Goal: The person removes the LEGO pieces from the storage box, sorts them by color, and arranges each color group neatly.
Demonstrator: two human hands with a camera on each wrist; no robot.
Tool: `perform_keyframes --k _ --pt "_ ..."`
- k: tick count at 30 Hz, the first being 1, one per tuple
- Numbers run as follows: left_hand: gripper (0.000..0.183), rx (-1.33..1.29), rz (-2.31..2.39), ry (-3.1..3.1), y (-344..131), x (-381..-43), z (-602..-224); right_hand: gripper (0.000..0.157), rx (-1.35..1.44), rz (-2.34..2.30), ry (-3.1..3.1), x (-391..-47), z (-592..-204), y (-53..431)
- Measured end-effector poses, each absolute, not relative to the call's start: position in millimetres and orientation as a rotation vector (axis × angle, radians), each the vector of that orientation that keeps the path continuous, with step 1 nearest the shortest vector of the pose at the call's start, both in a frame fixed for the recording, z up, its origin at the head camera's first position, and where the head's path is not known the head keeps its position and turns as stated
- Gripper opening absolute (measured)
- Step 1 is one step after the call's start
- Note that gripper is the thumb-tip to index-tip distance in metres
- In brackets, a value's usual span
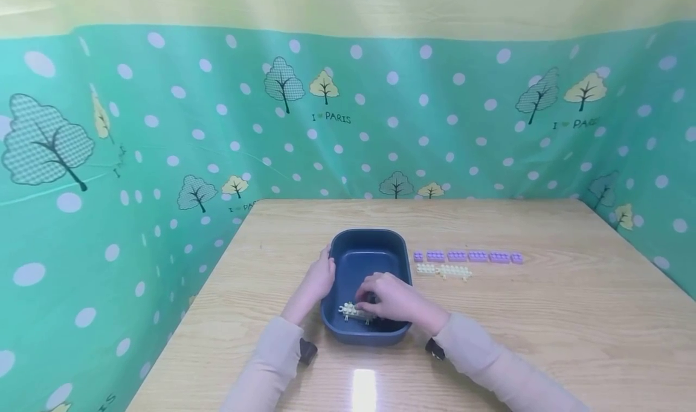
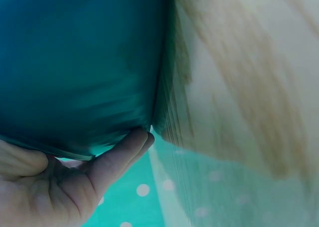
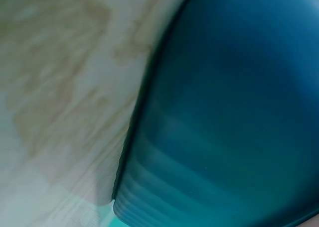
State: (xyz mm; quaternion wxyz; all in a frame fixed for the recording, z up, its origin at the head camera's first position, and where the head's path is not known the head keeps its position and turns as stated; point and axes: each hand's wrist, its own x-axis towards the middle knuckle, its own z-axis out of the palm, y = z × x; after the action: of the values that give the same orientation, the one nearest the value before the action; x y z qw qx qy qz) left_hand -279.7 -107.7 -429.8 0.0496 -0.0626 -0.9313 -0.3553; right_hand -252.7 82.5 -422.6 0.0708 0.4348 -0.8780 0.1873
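A dark blue bin stands on the table, its long side running away from me. My left hand holds its left wall; in the left wrist view, that hand's thumb lies at the rim and a finger reaches along the outer wall. Over the bin's right wall, my right hand reaches inside with curled fingers. Its thumb and fingertips are at a few cream toy building blocks on the bin floor; whether they pinch one cannot be made out. Only the bin's outer wall fills the right wrist view.
Right of the bin, several purple building blocks lie in a row. Cream blocks form a shorter row in front of them. Black wrist devices sit under both sleeves. A green polka-dot curtain hangs behind and beside the wooden table.
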Motion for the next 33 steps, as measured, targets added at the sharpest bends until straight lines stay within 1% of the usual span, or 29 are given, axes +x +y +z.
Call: perform_keyframes --k 6,12,13,14,19,21,28,33 --pt "0.046 -0.194 -1.077 -2.829 -107.6 -278.8 -429.1 0.023 1.256 0.461 -2.765 -251.3 -421.2 82.3" --pt "0.046 -0.224 -1.112 -2.796 -110.3 -283.1 -433.6 0.016 1.285 0.391 -2.775 -252.1 -422.4 82.5" --pt "0.047 -0.258 -1.076 -2.776 -112.6 -288.5 -442.0 0.015 1.291 0.387 -2.769 -252.0 -422.7 82.8" --pt "0.047 -0.266 -1.069 -2.770 -113.0 -288.8 -442.5 0.015 1.293 0.385 -2.767 -251.7 -422.7 83.1" --pt "0.047 -0.258 -1.073 -2.777 -112.4 -287.7 -442.0 0.023 1.251 0.413 -2.787 -250.3 -422.8 83.5" --pt "0.046 -0.217 -1.111 -2.804 -110.0 -281.0 -432.4 0.025 1.222 0.414 -2.810 -249.9 -422.5 82.9" --pt "0.046 -0.210 -1.074 -2.829 -108.3 -277.0 -427.9 0.015 1.201 0.359 -2.819 -249.2 -422.4 81.9" --pt "0.046 -0.209 -1.101 -2.820 -108.3 -276.8 -427.8 0.014 1.204 0.356 -2.793 -249.2 -423.2 82.4"
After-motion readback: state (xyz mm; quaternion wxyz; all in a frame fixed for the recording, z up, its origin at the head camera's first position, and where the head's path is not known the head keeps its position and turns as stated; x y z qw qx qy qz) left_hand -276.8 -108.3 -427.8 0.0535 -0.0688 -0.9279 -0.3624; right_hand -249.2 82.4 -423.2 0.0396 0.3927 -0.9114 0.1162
